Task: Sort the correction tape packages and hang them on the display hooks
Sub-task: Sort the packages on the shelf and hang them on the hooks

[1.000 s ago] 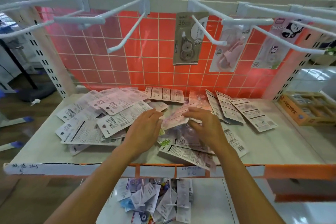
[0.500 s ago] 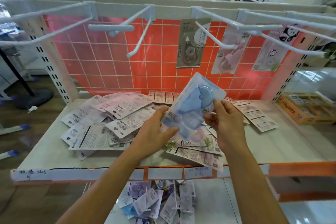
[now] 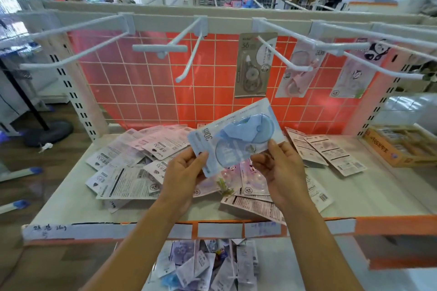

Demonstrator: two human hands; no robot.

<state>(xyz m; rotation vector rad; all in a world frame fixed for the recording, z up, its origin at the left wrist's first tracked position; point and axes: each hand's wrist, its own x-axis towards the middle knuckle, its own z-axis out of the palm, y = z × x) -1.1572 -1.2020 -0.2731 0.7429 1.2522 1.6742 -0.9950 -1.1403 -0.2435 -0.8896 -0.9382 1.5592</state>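
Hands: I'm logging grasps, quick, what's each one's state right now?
Left hand: closed, pinching the left end of the blue correction tape package.
Right hand: closed, pinching the same package at its lower right edge.

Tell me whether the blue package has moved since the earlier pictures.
Yes. The blue package has come up off the pile on the shelf; the left hand and right hand hold it raised before the orange grid panel.
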